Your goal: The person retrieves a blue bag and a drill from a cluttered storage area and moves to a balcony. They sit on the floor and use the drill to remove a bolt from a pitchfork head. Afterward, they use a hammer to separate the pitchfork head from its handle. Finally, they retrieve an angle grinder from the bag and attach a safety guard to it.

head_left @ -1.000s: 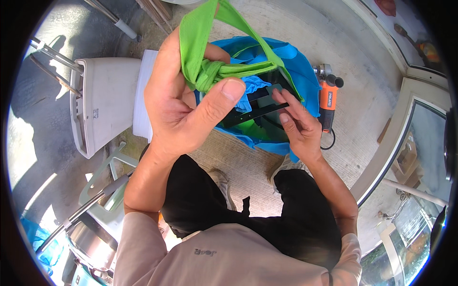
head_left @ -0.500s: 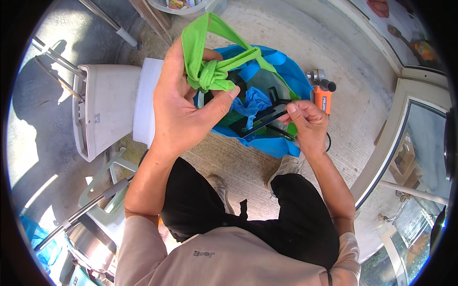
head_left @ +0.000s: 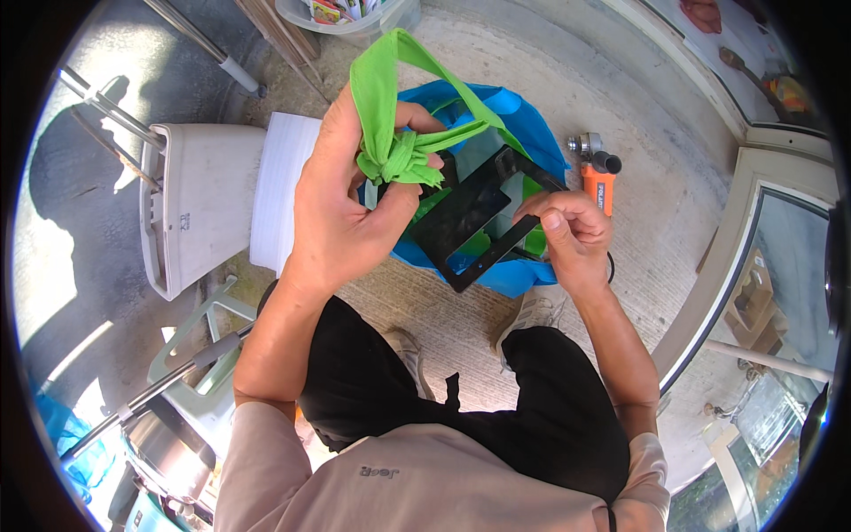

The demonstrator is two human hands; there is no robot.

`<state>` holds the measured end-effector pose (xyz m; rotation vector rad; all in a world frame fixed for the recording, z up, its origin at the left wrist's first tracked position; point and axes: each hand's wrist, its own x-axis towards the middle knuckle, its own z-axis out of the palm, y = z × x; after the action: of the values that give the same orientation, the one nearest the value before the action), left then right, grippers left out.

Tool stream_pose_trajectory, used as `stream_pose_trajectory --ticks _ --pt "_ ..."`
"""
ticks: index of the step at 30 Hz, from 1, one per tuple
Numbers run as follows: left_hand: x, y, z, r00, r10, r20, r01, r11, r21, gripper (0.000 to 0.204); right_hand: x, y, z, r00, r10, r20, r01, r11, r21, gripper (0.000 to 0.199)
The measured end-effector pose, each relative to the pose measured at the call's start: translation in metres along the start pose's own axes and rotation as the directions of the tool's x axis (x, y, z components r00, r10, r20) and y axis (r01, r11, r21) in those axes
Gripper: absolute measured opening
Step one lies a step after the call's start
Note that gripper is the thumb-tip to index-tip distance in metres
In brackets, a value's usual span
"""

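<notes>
Knotted green cloth strap [head_left: 403, 160] is gripped in my left hand [head_left: 341, 213], its loop rising above the fingers. One length of it runs to the far right of a blue bag [head_left: 532, 129] standing open on the floor in front of me. My right hand [head_left: 576, 232] pinches the edge of a flat black frame [head_left: 465, 217] with cut-out openings, thumb on top. Held tilted, the frame covers much of the bag's mouth. Green material shows through its gaps; most of the bag's contents are hidden behind it.
Right of the bag lies an orange-and-black power tool [head_left: 600, 182]. A pale plastic bin [head_left: 208, 199] and a white round container [head_left: 282, 191] stand at left. A clear tub [head_left: 372, 25] is at the far side, a framed glass door [head_left: 753, 230] at right.
The black frame has turned and come up, so its broad face now shows and covers the crumpled blue thing in the bag. My left hand has shifted slightly right with the strap.
</notes>
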<state>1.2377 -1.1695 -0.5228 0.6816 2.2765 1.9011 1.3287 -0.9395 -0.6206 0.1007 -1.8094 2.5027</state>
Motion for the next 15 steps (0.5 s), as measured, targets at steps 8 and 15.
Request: stream_pose_trajectory --ticks 8,15 --pt "0.005 0.004 -0.01 0.99 0.135 0.032 -0.135 0.991 -0.024 0.077 0.012 -0.005 0.046 0.989 0.004 0.147 0.077 0.837 -0.541 0.011" --pt "0.009 -0.004 -0.002 0.98 0.194 0.032 -0.193 0.98 -0.038 0.074 0.079 0.04 0.08 0.992 0.024 0.126 0.062 0.765 -0.641 0.009"
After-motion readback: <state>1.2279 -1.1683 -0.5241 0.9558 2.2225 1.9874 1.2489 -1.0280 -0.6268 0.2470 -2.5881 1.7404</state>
